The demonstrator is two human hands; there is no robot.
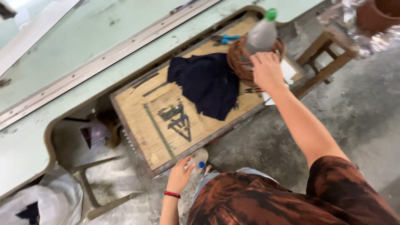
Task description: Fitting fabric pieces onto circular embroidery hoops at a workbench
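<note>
Two hands in view: my right hand grasps the wire coil at upper right; my left hand grips the surface edge, lower centre.

The scene is viewed from a single head-worn camera, tilted steeply downward and forward, close above the wooden bench.

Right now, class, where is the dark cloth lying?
In the head view, the dark cloth lies crumpled on the wooden board, just left of the coil of brown wire that the right hand reaches.
</note>
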